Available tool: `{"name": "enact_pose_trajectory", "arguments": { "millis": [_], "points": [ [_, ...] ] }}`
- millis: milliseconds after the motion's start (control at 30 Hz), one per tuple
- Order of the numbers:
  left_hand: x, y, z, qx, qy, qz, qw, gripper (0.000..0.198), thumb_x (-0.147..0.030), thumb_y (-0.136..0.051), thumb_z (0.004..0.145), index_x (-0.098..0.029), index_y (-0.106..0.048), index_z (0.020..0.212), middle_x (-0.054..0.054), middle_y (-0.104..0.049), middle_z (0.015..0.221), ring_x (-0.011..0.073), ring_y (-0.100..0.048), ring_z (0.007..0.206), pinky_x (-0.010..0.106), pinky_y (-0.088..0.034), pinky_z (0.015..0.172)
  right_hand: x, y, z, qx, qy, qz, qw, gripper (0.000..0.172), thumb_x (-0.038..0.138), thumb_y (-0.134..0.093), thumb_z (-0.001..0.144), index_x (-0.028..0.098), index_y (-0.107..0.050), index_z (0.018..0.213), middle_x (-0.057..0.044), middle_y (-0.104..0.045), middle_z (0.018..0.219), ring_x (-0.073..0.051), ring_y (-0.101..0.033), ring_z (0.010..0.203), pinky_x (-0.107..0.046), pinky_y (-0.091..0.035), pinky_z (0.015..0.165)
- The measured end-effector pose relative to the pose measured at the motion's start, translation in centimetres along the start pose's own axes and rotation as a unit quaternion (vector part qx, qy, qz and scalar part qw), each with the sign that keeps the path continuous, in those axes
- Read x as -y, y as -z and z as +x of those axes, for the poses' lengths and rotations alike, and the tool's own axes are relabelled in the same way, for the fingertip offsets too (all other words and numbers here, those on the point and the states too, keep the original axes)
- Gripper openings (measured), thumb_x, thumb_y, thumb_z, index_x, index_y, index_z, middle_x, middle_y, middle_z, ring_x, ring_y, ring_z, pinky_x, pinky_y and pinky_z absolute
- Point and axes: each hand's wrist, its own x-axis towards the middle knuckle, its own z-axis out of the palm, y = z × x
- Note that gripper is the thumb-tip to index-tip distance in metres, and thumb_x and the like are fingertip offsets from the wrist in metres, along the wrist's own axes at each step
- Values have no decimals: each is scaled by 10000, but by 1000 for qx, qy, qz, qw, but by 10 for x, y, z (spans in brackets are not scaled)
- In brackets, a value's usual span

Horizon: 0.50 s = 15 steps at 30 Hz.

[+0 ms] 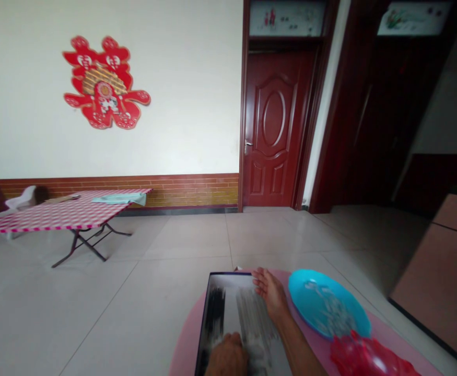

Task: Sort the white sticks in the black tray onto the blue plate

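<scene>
Work item: a shallow box (230,308) on a pink table (187,339). It lies beneath the left hand (228,357) and to the near side of the right hand (269,292), its far right corner at the right fingertips.

Finger state, right: loosely extended and slightly apart, nothing seen between them; contact with the rim cannot be confirmed. Finger state, left: the hand is curled over the box, its back hiding the fingertips — whether they grip anything cannot be told.

Contents: a dark strip (215,310) lies beyond the left knuckles, toward the box's left wall; a bundle of thin grey strips (254,313) lies just left of the right fingers and wrist. Both are blurred.

Handling, as judged: the box appears light and thin-walled; support it at opposite side walls, since one corner alone may flex. The grey strips look light, slender and prone to slide or bend — pinch gently near an end, without pressing across the middle.

Adjacent: right of the right hand, a blue plate (302,305) bears pale pieces (336,310); nearer, beside the right forearm, sits a glossy red item (369,356).
</scene>
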Motion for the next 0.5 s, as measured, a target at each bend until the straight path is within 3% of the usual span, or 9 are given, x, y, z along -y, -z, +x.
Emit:
{"name": "enact_pose_trajectory", "arguments": {
  "millis": [167, 233, 367, 500],
  "points": [
    [-1, 5, -5, 12, -3, 7, 1000, 370, -88, -457, 746, -117, -704, 1019, 214, -621, 1115, 329, -567, 1080, 448, -503, 849, 0, 1, 0, 5, 14, -7, 1000, 464, 519, -676, 607, 170, -663, 912, -91, -739, 876, -201, -646, 734, -290, -457, 599],
    [0, 11, -2, -9, -12, 21, 1000, 334, -127, -476, 759, -118, -702, 1004, 206, -629, 1099, 323, -603, 1014, 443, -507, 827, -1, 2, 1, 1, 20, -11, 1000, 463, 519, -678, 606, 172, -667, 913, -87, -738, 874, -200, -644, 731, -292, -460, 601],
    [8, 24, 27, -140, 34, -14, 990, 291, -149, -445, 817, -83, -695, 949, 202, -663, 997, 318, -613, 998, 452, -444, 898, -5, 2, 3, -12, 42, -51, 998, 449, 519, -689, 592, 182, -682, 888, -74, -738, 862, -209, -639, 733, -295, -454, 586],
    [19, 26, 65, -151, 50, -58, 986, 309, -81, -431, 780, -35, -658, 985, 242, -649, 998, 362, -601, 1014, 493, -434, 872, -9, 3, 5, 1, 58, -93, 994, 459, 555, -673, 601, 186, -691, 873, -66, -736, 852, -222, -638, 757, -308, -458, 610]
  ]
}}
